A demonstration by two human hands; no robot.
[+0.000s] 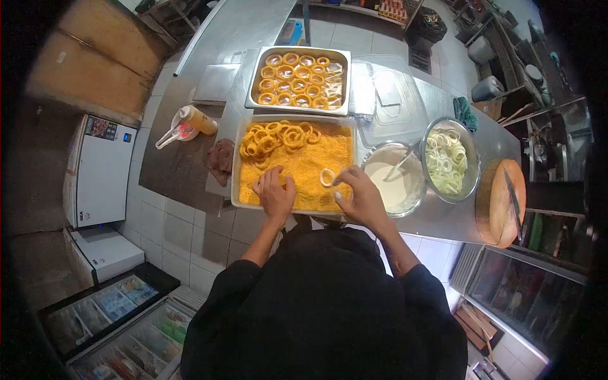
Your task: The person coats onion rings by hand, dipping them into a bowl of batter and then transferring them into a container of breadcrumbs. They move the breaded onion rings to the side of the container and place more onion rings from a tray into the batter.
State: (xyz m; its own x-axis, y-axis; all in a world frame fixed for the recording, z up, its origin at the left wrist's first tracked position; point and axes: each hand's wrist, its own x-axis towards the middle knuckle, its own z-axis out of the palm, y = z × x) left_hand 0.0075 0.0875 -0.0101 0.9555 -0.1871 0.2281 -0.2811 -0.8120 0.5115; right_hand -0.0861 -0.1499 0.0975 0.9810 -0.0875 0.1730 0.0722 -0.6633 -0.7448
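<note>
A tub (pixel 236 166) holds orange breadcrumbs (pixel 310 171), with a heap of coated rings (pixel 269 136) at its back left. A pale, wet ring (pixel 327 177) lies on the crumbs at the right, just left of my right hand (pixel 361 195), whose fingers are apart with nothing between them. My left hand (pixel 276 194) rests on the crumbs near the front left, fingers spread. To the right, a bowl of white batter (pixel 389 176) has a spoon in it, and beside that stands a bowl of sliced onion rings (pixel 446 161).
Behind the tub is a metal tray (pixel 348 79) of coated rings. A clear lid (pixel 396 104) lies to its right. A knife (pixel 513 196) rests on a round wooden board (pixel 497 209) at far right. Left are a sauce bottle (pixel 199 120) and a brown cloth (pixel 220 158).
</note>
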